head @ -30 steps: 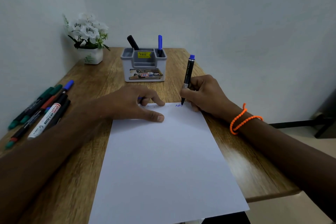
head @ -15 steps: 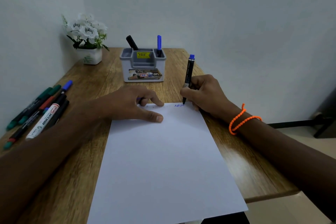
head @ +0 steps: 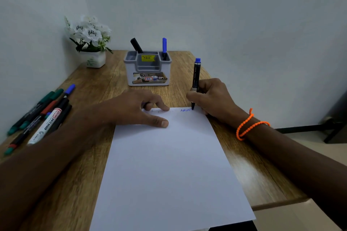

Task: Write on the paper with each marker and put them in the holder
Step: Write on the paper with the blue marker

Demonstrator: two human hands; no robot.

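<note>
A white sheet of paper (head: 169,165) lies lengthwise on the wooden table (head: 249,170). My right hand (head: 212,97) grips a black marker with a blue end (head: 196,75), its tip touching the sheet's top edge at the end of a short blue zigzag (head: 185,110). My left hand (head: 135,108) rests on the top left of the sheet, thumb flat on the paper, fingers curled round a small bluish piece that looks like the marker's cap. Behind the sheet stands the grey holder (head: 131,78) with a black marker (head: 136,45) and a blue marker (head: 164,45) in it.
Several capped markers (head: 43,114), green, red, blue, black and a white-board one, lie in a bunch at the table's left edge. A white pot of white flowers (head: 94,59) stands in the back left corner. Walls close the left and back sides.
The marker tip has crept a little to the right along the sheet's top edge, lengthening the blue zigzag. My left hand has stayed where it was.
</note>
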